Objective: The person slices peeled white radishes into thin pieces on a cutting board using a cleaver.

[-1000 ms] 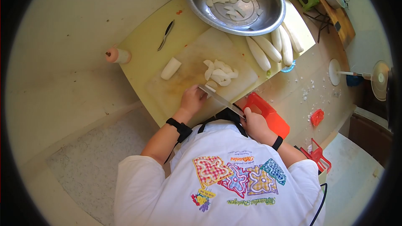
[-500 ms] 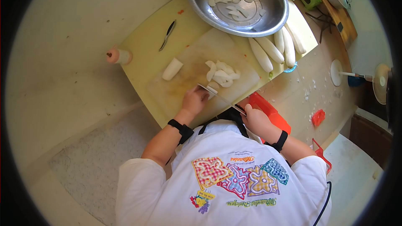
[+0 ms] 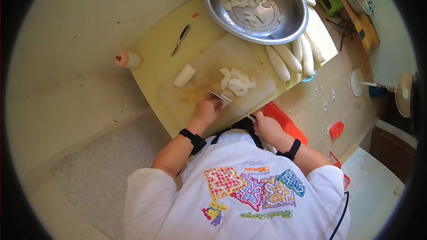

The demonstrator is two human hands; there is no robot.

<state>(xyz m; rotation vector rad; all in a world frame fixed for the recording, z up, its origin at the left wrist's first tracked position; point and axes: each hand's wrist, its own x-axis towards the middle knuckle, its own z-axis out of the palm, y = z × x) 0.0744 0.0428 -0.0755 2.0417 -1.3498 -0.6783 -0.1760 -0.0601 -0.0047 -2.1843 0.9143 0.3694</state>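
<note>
My right hand (image 3: 269, 128) is wrapped round the handle of a kitchen knife (image 3: 240, 109), whose blade points up and left across the near edge of a cutting board (image 3: 171, 102). My left hand (image 3: 208, 109) has its fingers curled beside the blade tip, pressed on a piece of white radish that it mostly hides. Just beyond the blade lies a pile of radish slices (image 3: 238, 82). A thick peeled radish chunk (image 3: 185, 75) rests on the board to the left.
A large steel basin (image 3: 284, 22) with radish slices stands at the back. Several long peeled radishes (image 3: 278, 63) lie beside it. A peeler (image 3: 181, 40) and a pink-capped bottle (image 3: 129, 59) are on the left of the yellow table (image 3: 147, 53). A red container (image 3: 284, 122) sits below the right edge.
The view has shifted slightly, so the table appears a little lower. My right hand and the knife handle have moved slightly left; the left hand stays by the blade.
</note>
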